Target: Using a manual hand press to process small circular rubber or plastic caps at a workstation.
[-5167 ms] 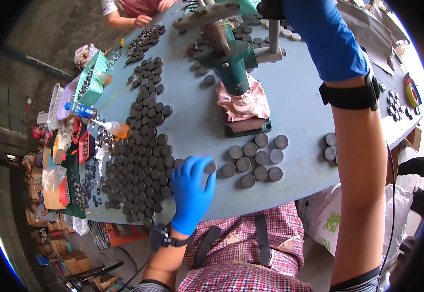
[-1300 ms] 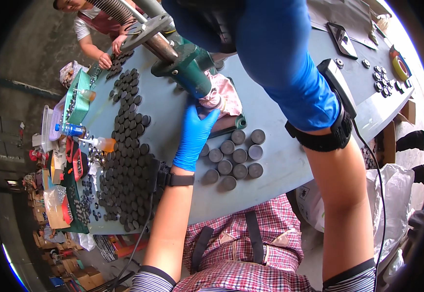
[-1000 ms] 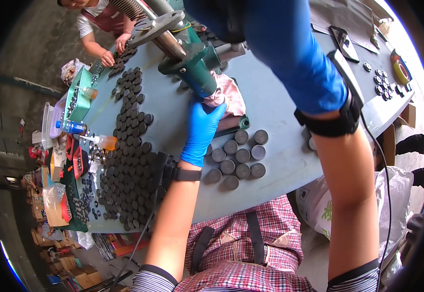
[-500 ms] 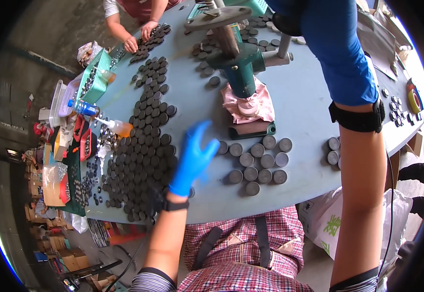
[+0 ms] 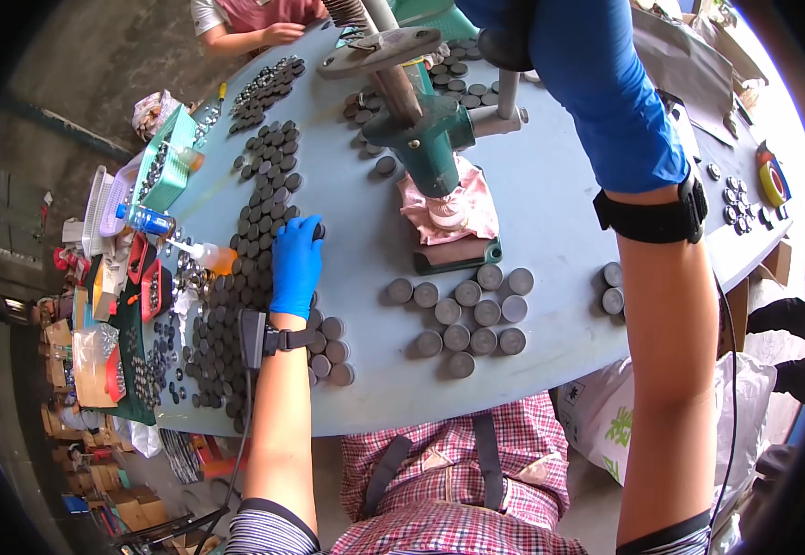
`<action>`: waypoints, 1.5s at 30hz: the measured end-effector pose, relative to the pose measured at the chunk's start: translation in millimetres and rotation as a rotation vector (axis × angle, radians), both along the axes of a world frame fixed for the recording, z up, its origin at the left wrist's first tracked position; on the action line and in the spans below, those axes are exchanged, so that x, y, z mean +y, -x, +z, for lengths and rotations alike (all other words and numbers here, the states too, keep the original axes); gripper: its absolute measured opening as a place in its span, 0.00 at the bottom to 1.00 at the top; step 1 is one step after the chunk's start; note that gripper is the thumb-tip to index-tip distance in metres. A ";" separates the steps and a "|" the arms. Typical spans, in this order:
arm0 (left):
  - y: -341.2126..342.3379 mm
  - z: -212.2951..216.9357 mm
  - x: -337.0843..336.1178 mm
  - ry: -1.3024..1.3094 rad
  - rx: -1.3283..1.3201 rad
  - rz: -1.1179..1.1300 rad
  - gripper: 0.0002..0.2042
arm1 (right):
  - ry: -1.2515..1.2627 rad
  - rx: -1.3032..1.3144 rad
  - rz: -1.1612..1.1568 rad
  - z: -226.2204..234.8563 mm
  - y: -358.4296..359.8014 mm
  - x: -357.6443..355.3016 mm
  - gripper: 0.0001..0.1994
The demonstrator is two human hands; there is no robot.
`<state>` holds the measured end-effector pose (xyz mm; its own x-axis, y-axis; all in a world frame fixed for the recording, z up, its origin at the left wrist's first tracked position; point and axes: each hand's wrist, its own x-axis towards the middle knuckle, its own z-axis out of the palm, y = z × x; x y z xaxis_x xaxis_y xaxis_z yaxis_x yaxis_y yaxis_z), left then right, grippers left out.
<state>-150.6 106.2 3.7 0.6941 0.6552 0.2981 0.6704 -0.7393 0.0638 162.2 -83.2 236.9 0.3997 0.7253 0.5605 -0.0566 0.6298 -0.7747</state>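
Observation:
My left hand (image 5: pixel 296 268), in a blue glove, reaches over the spread of dark grey round discs (image 5: pixel 254 264) on the left of the table. Its fingers are closed at one dark disc (image 5: pixel 318 232), which shows beside the fingertips. High on the right, my gloved right hand (image 5: pixel 573 74) is closed around the black knob (image 5: pixel 506 46) of the lever on a green hand press (image 5: pixel 432 148); its fingers are partly cut off by the upper edge. Under the press ram, a pink cloth (image 5: pixel 476 199) surrounds a pale round piece (image 5: pixel 447 215).
Several grey discs (image 5: pixel 467 293) lie loosely grouped before the press base (image 5: pixel 458 257). Left stand a green basket (image 5: pixel 171 166), a blue-labelled bottle (image 5: pixel 148 220) and an orange-filled bottle (image 5: pixel 213 257). A tape roll (image 5: pixel 773 183) lies far right. Another person's hand (image 5: pixel 282 34) is at the far left.
My left hand has moved left from the open table onto the dark discs, and its fingers have closed. My right hand stays on the lever knob. The other person's hands have drawn back from the discs.

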 end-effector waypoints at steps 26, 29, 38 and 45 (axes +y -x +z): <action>-135.6 7.4 -112.5 0.851 -0.712 -0.325 0.32 | -0.116 0.036 0.093 -22.2 0.7 -8.5 0.25; -131.7 -0.1 -106.8 0.788 -0.664 -0.322 0.33 | -0.162 0.025 0.038 -31.5 6.5 -15.3 0.25; -133.4 2.6 -108.2 0.893 -0.707 -0.328 0.31 | -0.269 -0.013 -0.108 -53.7 18.5 -26.7 0.25; -136.9 13.9 -111.5 0.768 -0.617 -0.306 0.29 | -0.344 -0.050 -0.069 -52.0 21.3 -29.4 0.25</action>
<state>-13.7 -5.2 17.7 0.7314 0.6404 0.2344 0.1512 -0.4874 0.8600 140.9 -112.6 184.9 0.4076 0.4625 0.7874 0.0278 0.8556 -0.5169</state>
